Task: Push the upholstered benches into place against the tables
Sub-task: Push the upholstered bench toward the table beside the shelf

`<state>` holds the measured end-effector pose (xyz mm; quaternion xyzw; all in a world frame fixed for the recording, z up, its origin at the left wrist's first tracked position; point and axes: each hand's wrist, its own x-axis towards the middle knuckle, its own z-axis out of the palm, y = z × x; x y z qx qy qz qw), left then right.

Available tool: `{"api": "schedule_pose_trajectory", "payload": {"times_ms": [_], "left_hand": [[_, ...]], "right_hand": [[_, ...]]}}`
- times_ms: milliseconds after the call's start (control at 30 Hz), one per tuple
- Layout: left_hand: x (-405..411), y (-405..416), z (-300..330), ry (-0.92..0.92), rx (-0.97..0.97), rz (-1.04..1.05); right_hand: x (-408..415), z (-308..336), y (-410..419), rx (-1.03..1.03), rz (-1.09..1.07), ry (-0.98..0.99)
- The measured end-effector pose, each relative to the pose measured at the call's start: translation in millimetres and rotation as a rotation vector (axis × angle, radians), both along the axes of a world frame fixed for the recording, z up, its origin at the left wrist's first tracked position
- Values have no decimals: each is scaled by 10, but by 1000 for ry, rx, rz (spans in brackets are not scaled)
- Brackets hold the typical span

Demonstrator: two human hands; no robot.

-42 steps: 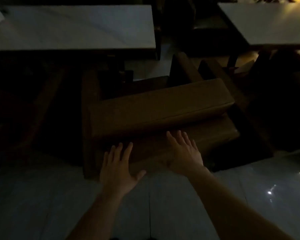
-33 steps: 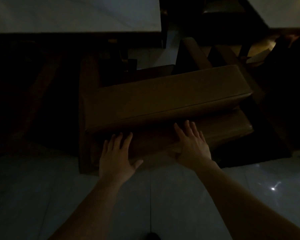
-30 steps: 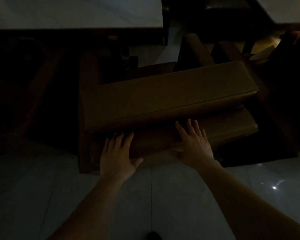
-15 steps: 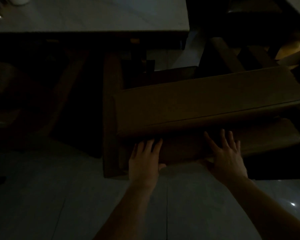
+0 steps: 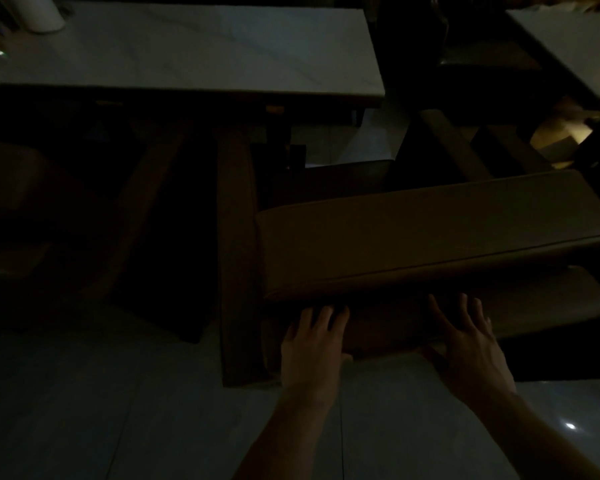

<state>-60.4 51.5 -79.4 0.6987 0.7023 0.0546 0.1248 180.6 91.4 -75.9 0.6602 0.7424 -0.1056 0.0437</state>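
Note:
The room is very dark. A brown upholstered bench lies crosswise in front of me, its padded seat on top and its lower front panel facing me. My left hand rests flat on that front panel near its left end, fingers spread. My right hand presses flat on the same panel farther right, thumb low at the bottom edge. Neither hand grips anything. A white-topped table stands beyond, to the upper left.
A second brown bench runs lengthwise just left of my hands, toward the table. A second white table is at the upper right. More dark seats sit between the tables. Glossy floor tiles lie under me.
The view has shifted left, so the bench and both hands now sit farther right in frame. Both hands stay flat on the bench's front panel.

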Motion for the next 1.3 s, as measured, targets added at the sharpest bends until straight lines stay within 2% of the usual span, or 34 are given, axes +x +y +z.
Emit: {"api": "schedule_pose_trajectory", "payload": {"times_ms": [467, 800, 900, 1100, 1300], "left_hand": [[-1297, 380, 89, -7, 51, 43], [-1373, 454, 71, 6, 14, 47], [-1358, 409, 163, 47, -89, 11], [-1058, 74, 690, 17, -89, -53], [-225, -56, 1374, 20, -99, -221]], "right_hand": [[-1301, -78, 196, -28, -11, 27], [-1387, 16, 372, -144, 8, -7], [-1332, 243, 432, -254, 76, -34], [-1124, 803, -103, -226, 11, 40], [-521, 1759, -603, -151, -118, 93]]}}
